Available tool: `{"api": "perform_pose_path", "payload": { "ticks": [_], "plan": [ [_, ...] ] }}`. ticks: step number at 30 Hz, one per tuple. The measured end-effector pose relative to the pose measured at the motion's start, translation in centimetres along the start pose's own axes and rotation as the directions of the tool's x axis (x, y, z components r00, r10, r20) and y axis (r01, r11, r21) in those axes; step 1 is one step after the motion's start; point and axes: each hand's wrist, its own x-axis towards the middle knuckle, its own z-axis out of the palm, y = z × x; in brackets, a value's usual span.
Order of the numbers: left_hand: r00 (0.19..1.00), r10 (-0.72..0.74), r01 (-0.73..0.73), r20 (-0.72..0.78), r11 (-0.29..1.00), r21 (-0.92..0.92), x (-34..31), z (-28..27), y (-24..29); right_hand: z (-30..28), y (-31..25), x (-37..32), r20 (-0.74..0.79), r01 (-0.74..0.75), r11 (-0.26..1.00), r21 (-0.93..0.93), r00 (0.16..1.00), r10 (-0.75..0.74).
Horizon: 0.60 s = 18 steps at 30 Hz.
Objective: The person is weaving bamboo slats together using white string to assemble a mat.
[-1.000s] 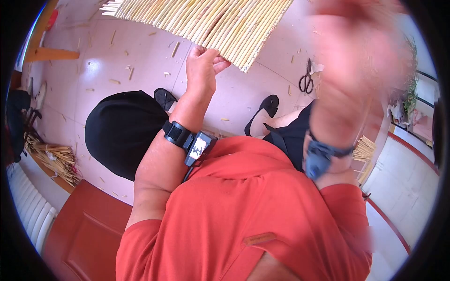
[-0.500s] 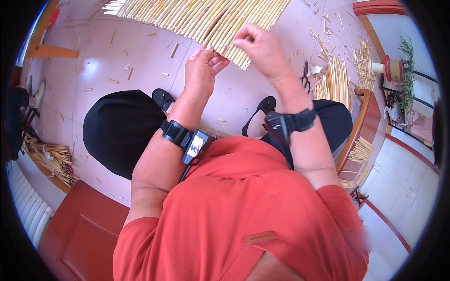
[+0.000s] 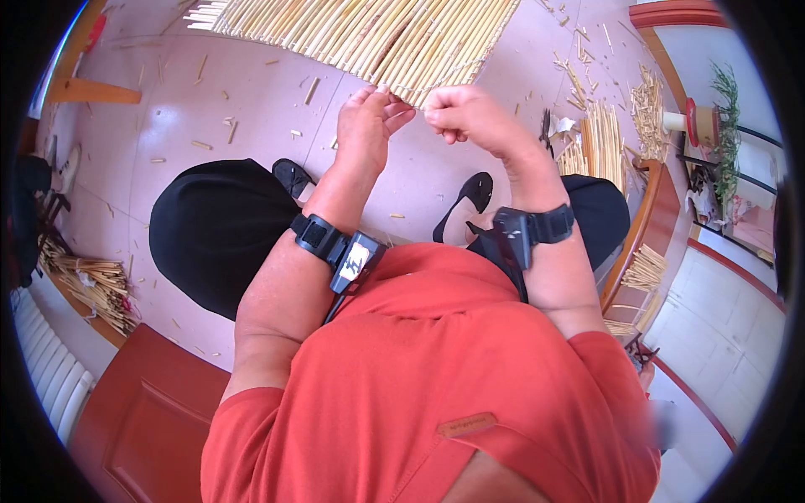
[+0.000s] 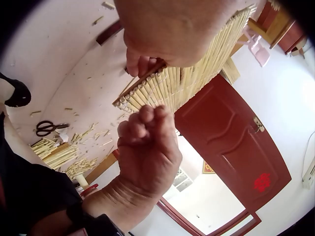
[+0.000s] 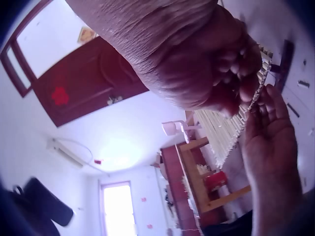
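Observation:
A mat of pale stalks [image 3: 352, 33], bound side by side, lies at the top of the head view, its near edge at the hands. My left hand [image 3: 362, 130] pinches that edge between thumb and fingers. Just to its right, my right hand [image 3: 478, 121] has its fingers curled, thumb against forefinger, on a thin thread at the mat's corner; the thread is barely visible. In the left wrist view the right hand [image 4: 147, 152] is below the stalk ends of the mat [image 4: 197, 73]. The right wrist view shows both hands close together at the bound edge.
Black scissors [image 4: 45, 128] and bundles of stalks [image 3: 602, 138] lie on the floor to the right, near a spool [image 3: 703, 126]. Another bundle [image 3: 101, 289] is at the left. Cut bits are scattered over the floor [image 3: 251, 126]. Black-clad knees flank the arms.
My right hand swung in from the far right to the mat, then drew down and slightly right to its near corner. My left hand kept its pinch on the edge.

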Motion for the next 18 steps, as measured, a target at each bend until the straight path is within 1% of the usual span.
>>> {"api": "perform_pose_path", "payload": {
  "ticks": [1, 2, 3, 4, 5, 6, 7, 8, 9, 10, 11, 12, 13, 14, 16, 17, 18],
  "plan": [
    [1.0, 0.003, -0.003, -0.011, 1.0, 0.006, 0.0, 0.1, 0.0, -0.6, -0.8, -1.3, -0.065, 0.046, 0.971, 0.236, 0.997, -0.031],
    [1.0, 0.002, -0.002, -0.009, 1.0, 0.005, 0.0, 0.1, -0.1, -1.2, -1.6, -2.5, -0.136, 0.104, 0.884, 0.455, 0.99, -0.046],
    [1.0, 0.008, -0.008, 0.013, 1.0, 0.005, 0.0, 0.1, -0.1, -1.9, -1.9, -3.5, -0.275, 0.22, 0.801, 0.557, 0.959, -0.071],
    [0.999, 0.013, -0.013, 0.036, 1.0, 0.006, 0.0, 0.1, -0.1, -2.8, -2.1, -4.5, -0.411, 0.342, 0.698, 0.629, 0.908, -0.075],
    [0.999, 0.012, -0.012, 0.038, 1.0, 0.006, 0.0, 0.0, -0.1, -4.0, -2.1, -5.5, -0.511, 0.499, 0.504, 0.705, 0.85, -0.126],
    [0.999, 0.012, -0.013, 0.045, 1.0, 0.012, 0.0, 0.0, -0.1, -5.4, -2.0, -6.6, -0.612, 0.627, 0.278, 0.728, 0.777, -0.148],
    [0.999, 0.013, -0.014, 0.052, 1.0, 0.018, -0.1, 0.0, -0.1, -6.8, -2.6, -7.9, -0.751, 0.752, 0.214, 0.624, 0.653, -0.103],
    [0.998, 0.012, -0.013, 0.057, 1.0, 0.016, -0.1, 0.1, -0.2, -8.3, -3.0, -9.1, -0.862, 0.855, 0.159, 0.493, 0.505, -0.048],
    [0.998, 0.012, -0.013, 0.058, 1.0, 0.014, 0.0, 0.0, -0.4, -9.9, -3.1, -10.1, -0.925, 0.928, 0.183, 0.324, 0.351, -0.142],
    [0.998, 0.012, -0.012, 0.059, 1.0, 0.011, 0.1, -0.1, -0.4, -10.9, -3.1, -10.5, -0.953, 0.971, 0.189, 0.146, 0.189, -0.238],
    [0.998, 0.013, -0.014, 0.061, 1.0, 0.005, 0.1, -0.1, -0.5, -11.4, -3.0, -10.2, -0.951, 0.971, 0.191, 0.143, 0.188, -0.244],
    [0.998, 0.012, -0.013, 0.063, 1.0, 0.004, 0.1, -0.1, -0.5, -11.9, -2.8, -9.6, -0.937, 0.908, 0.408, -0.092, 0.06, -0.344],
    [0.998, 0.014, -0.014, 0.066, 1.0, 0.001, 0.1, -0.2, -0.6, -12.0, -3.0, -9.3, -0.883, 0.755, 0.565, -0.333, -0.039, -0.468],
    [0.998, 0.019, -0.018, 0.066, 1.0, -0.01, 0.1, -0.2, -0.6, -10.7, -2.8, -8.4, -0.887, 0.581, 0.716, -0.387, -0.021, -0.462],
    [0.998, 0.02, -0.019, 0.062, 1.0, -0.007, 0.3, -0.2, -0.8, -8.9, -1.7, -6.3, -0.874, 0.531, 0.802, -0.273, 0.212, -0.437],
    [0.998, 0.03, -0.029, 0.059, 0.999, -0.019, 0.3, -0.1, -0.8, -7.7, -1.4, -5.3, -0.849, 0.432, 0.885, -0.175, 0.388, -0.358],
    [0.998, 0.028, -0.027, 0.053, 0.999, -0.018, 0.3, -0.1, -0.9, -6.4, -1.2, -4.3, -0.8, 0.306, 0.948, -0.089, 0.544, -0.251]
  ]
}}
